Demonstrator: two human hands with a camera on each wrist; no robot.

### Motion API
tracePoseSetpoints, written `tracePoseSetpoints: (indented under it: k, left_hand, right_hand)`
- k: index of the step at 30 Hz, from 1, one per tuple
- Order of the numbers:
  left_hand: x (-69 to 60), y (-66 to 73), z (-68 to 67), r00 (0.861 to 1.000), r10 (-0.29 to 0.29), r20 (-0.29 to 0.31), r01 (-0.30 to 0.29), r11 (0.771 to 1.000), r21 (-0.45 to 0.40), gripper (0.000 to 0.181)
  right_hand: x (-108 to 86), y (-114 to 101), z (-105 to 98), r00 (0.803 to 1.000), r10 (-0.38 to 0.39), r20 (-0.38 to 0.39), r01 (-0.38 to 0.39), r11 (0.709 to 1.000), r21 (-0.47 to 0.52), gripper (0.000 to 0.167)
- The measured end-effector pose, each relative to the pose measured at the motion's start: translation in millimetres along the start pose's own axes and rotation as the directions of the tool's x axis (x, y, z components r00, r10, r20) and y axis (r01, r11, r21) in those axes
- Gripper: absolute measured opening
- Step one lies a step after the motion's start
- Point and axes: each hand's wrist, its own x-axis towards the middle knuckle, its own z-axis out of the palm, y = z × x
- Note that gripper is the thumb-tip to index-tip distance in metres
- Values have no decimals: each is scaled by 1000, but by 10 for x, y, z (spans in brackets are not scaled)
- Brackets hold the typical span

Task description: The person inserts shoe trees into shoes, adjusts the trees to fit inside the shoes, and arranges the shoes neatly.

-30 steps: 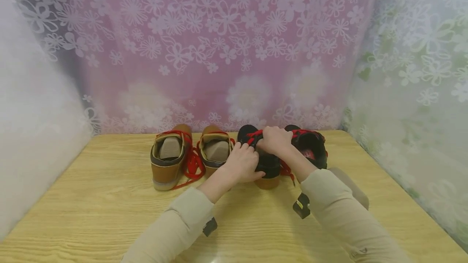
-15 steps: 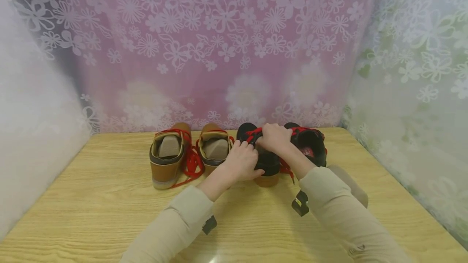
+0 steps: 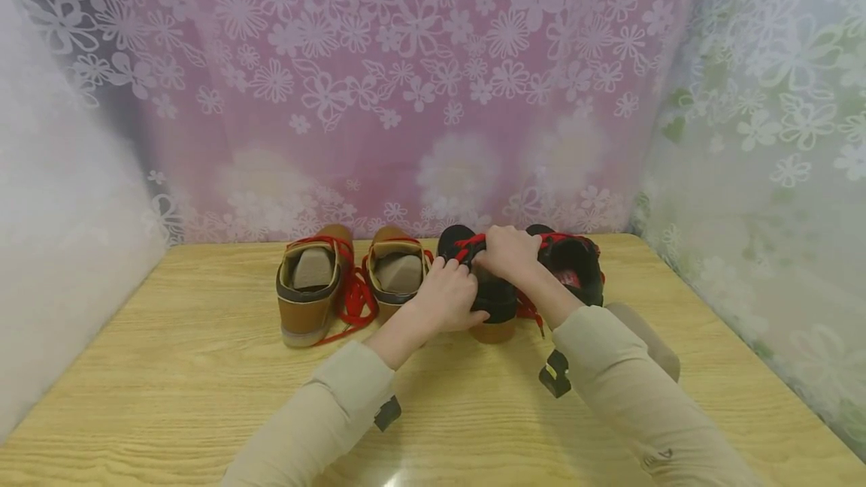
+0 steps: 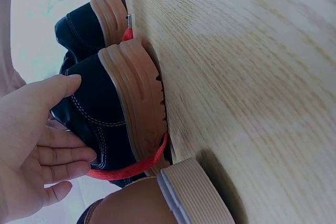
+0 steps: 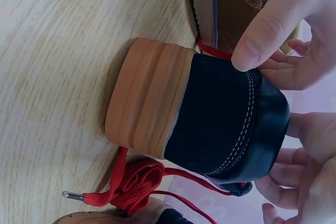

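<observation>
In the head view a black shoe (image 3: 497, 307) with a tan sole and red laces stands upright on the table, between my two hands. My left hand (image 3: 448, 295) holds its left side; the left wrist view shows the thumb (image 4: 65, 85) on the heel upper and the fingers along the side. On the shoe's right side and collar, my right hand (image 3: 512, 252) grips with curled fingers, seen also at its edge in the right wrist view. A second black shoe (image 3: 591, 284) stands just to the right. A red lace (image 5: 134, 184) lies bunched between the two.
Two brown shoes (image 3: 302, 318) with red laces and beige inserts (image 3: 313, 269) stand to the left. A rounded taupe thing (image 3: 652, 344) is partly hidden by my right sleeve. A flowered pink curtain (image 3: 406, 96) hangs behind the wooden table (image 3: 203, 382).
The head view has tilted slightly, so everything sits a little higher. Both hands stay on the same black shoe, with no visible move.
</observation>
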Motion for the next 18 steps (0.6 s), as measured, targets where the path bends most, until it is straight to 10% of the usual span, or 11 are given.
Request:
tracePoseSetpoints:
  k: [18]
  left_hand:
    - [6,-3,20,1000,-4,-6,4,1000,-9,56]
  right_hand:
    - [45,9,-28,998,-56,27,57,997,-53,34]
